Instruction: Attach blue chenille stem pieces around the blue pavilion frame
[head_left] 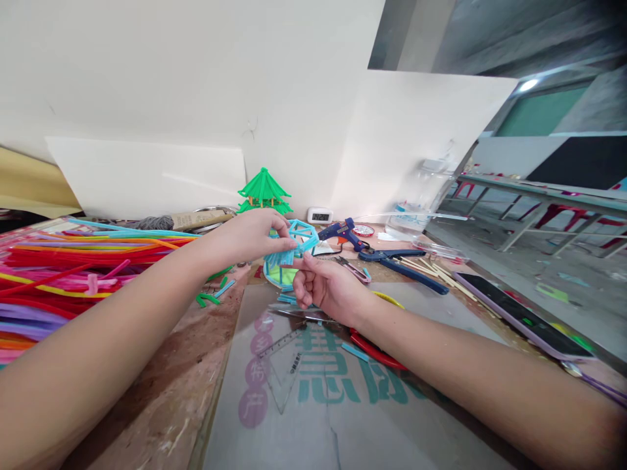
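Observation:
Both hands meet over the middle of the table at a light-blue frame that looks built from pipe cleaners. My left hand pinches its near side from above, thumb against fingers. From below, my right hand grips the same piece between thumb and index finger, its other fingers curled in. Part of the frame is hidden by the fingers. Just under it shows a round light-blue and green piece. Behind stands a green tiered pavilion roof. Scissors with red and yellow handles lie beneath my right wrist.
Coloured pipe cleaners are heaped at left. A blue glue gun, pliers, wooden sticks and a phone lie to the right. A set square is on the mat; a clear bottle stands at back right.

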A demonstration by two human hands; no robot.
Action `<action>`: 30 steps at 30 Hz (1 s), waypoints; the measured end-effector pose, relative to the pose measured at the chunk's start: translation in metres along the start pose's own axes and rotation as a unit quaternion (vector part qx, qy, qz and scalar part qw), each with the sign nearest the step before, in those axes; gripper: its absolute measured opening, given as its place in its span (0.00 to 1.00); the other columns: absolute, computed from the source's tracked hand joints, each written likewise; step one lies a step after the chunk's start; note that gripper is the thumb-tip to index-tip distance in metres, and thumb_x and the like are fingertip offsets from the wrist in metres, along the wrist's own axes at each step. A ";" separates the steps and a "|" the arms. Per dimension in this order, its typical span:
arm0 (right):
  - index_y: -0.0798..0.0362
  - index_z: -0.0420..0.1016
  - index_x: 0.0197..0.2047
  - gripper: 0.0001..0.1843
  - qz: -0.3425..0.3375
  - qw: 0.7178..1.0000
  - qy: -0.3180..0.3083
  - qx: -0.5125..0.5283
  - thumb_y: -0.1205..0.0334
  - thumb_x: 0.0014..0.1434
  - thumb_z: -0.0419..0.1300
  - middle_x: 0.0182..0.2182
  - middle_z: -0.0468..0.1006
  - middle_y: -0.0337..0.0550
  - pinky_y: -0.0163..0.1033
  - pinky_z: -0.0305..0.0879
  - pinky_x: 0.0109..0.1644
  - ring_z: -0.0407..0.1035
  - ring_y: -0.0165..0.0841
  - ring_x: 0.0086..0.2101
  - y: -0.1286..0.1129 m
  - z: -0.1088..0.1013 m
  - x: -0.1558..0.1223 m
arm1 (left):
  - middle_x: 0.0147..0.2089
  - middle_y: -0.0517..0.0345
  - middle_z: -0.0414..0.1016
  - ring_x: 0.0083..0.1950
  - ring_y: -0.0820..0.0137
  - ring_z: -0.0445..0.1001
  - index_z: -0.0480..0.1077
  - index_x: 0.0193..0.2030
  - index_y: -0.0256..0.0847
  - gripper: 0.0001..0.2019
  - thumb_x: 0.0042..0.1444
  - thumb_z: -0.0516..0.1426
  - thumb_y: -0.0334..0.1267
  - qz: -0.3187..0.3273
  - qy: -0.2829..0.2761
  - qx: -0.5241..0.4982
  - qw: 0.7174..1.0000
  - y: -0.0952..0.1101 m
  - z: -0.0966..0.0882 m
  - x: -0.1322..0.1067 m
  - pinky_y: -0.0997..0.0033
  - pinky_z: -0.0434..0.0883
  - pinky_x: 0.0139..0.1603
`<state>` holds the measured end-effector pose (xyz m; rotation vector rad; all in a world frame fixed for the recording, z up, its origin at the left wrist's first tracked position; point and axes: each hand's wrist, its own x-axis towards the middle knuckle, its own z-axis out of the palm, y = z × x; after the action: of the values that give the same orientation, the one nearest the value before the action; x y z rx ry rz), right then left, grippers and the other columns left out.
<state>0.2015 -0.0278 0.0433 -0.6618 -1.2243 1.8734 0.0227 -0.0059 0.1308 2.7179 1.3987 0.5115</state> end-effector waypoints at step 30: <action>0.59 0.76 0.40 0.18 0.001 0.998 0.066 0.007 0.52 0.65 0.54 0.17 0.74 0.40 0.33 0.61 0.23 0.63 0.27 0.16 0.001 0.000 0.000 | 0.54 0.54 0.77 0.54 0.62 0.74 0.80 0.36 0.41 0.21 0.60 0.49 0.50 0.027 0.008 -0.014 1.000 -0.005 0.001 0.002 0.67 0.68 0.55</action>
<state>0.2009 -0.0281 0.0427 -0.7673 -1.1262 1.8083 0.0205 -0.0010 0.1291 2.7409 1.3151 0.5541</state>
